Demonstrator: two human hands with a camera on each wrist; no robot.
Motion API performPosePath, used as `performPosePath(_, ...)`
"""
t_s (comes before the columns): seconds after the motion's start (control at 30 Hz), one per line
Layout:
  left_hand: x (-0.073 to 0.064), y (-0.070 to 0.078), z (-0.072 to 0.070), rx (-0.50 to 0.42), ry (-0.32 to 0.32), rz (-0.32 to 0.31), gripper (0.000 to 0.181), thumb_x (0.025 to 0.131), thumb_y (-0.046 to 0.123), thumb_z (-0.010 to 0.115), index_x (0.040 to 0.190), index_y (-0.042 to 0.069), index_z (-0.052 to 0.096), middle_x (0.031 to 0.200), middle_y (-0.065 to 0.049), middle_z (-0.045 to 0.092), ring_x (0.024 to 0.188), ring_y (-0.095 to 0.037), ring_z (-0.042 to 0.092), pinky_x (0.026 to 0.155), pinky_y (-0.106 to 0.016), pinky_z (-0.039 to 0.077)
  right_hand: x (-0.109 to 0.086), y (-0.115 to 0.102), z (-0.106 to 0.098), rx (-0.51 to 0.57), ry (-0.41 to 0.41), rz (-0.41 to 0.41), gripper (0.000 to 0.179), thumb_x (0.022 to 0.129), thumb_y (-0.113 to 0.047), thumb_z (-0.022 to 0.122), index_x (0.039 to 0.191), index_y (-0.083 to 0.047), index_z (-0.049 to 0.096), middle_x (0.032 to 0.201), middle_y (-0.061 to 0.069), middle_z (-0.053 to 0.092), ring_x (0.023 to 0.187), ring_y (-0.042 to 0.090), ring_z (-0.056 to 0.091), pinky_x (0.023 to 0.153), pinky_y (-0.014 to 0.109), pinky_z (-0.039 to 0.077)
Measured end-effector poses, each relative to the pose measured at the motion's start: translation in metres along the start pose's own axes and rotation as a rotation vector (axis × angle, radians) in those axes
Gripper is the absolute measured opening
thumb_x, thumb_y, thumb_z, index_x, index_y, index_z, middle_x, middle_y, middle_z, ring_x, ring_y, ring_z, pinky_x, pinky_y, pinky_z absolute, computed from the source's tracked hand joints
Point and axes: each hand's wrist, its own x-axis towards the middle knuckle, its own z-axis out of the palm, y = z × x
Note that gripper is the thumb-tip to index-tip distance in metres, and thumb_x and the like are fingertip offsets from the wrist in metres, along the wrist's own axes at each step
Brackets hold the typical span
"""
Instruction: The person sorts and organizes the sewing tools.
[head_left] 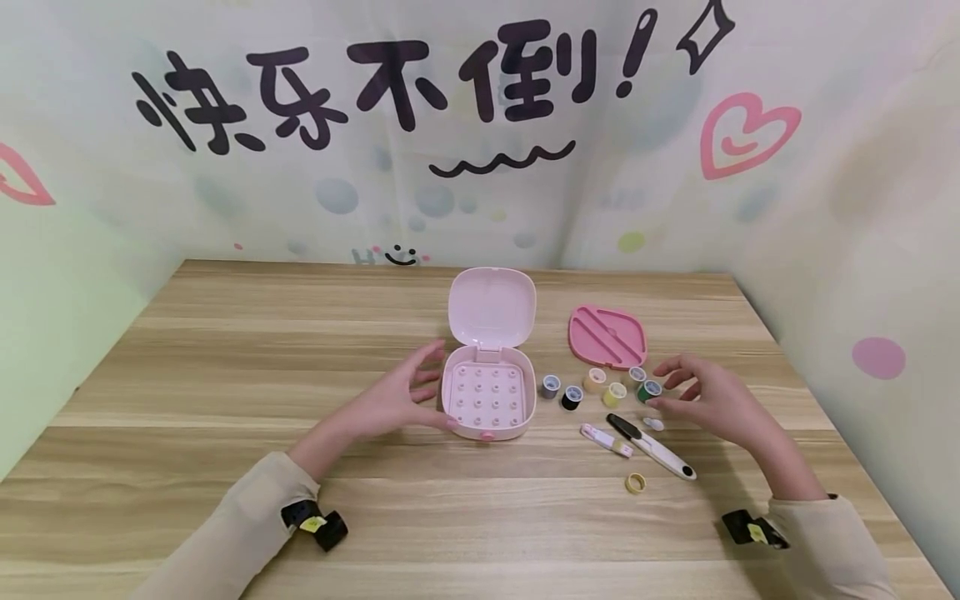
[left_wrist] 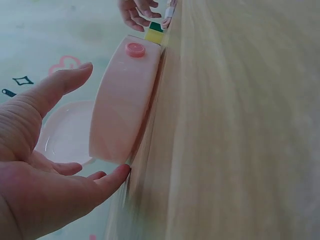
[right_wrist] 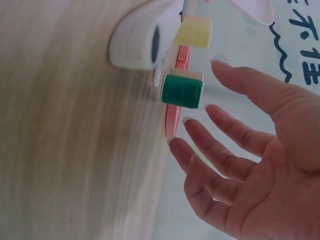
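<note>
A pale pink sewing box [head_left: 487, 432] stands with its lid [head_left: 492, 308] raised, showing rows of small pegs inside. My left hand [head_left: 397, 393] spreads around the box's left side, thumb by the front corner; in the left wrist view the hand [left_wrist: 55, 150] has its fingers apart and grips nothing. On the right, my right hand [head_left: 708, 396] is beside a green thread spool [head_left: 649, 391], fingers loosely bent. The right wrist view shows the green spool [right_wrist: 182, 91] standing just off the fingertips of that hand [right_wrist: 250, 150].
Left of the green spool stand several more spools, among them a black one [head_left: 572, 398] and a yellow one [head_left: 615, 394]. Behind them lies a pink tray [head_left: 607, 335]. Nearer are thread snips [head_left: 652, 446], a pink-and-white strip [head_left: 606, 440] and a gold ring [head_left: 635, 483].
</note>
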Motion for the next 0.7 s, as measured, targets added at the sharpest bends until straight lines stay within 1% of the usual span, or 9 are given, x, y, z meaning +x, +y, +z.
performPosePath(0.13, 0.001, 0.000, -0.002, -0.048, -0.024, -0.017, 0.111, 0.074, 0.003, 0.087, 0.159, 0.007, 0.016, 0.163, -0.017, 0.019, 0.147, -0.040, 0.030, 0.119, -0.046, 0.035, 0.001, 0.001, 0.001, 0.011, -0.008, 0.000, 0.039, 0.085, -0.021, 0.082, 0.114, -0.001, 0.065, 0.102, 0.016, 0.070, 0.080, 0.022, 0.066, 0.068, 0.032, 0.056)
performPosePath(0.33, 0.006, -0.002, -0.003, -0.092, -0.046, -0.042, 0.110, 0.073, -0.004, 0.086, 0.159, 0.011, 0.019, 0.164, -0.014, 0.019, 0.147, -0.040, 0.030, 0.120, -0.046, 0.034, 0.002, 0.005, 0.002, 0.012, -0.014, -0.005, 0.035, 0.085, -0.019, 0.081, 0.112, -0.002, 0.066, 0.102, 0.015, 0.070, 0.081, 0.021, 0.066, 0.069, 0.030, 0.056)
performPosePath(0.53, 0.009, -0.001, -0.003, -0.107, -0.071, -0.036, 0.105, 0.074, -0.007, 0.082, 0.158, 0.011, 0.022, 0.163, -0.014, 0.021, 0.147, -0.039, 0.028, 0.121, -0.048, 0.032, 0.003, 0.008, 0.004, 0.036, -0.001, -0.025, 0.027, 0.088, -0.017, 0.078, 0.109, -0.002, 0.069, 0.097, 0.012, 0.070, 0.079, 0.019, 0.065, 0.067, 0.027, 0.057)
performPosePath(0.7, 0.010, -0.002, -0.002, -0.121, -0.082, -0.033, 0.105, 0.074, -0.009, 0.081, 0.158, 0.011, 0.022, 0.163, -0.013, 0.021, 0.148, -0.038, 0.028, 0.121, -0.048, 0.031, 0.004, 0.008, 0.006, 0.047, 0.009, -0.023, 0.025, 0.088, -0.015, 0.077, 0.108, -0.001, 0.069, 0.094, 0.011, 0.070, 0.077, 0.018, 0.064, 0.066, 0.025, 0.057)
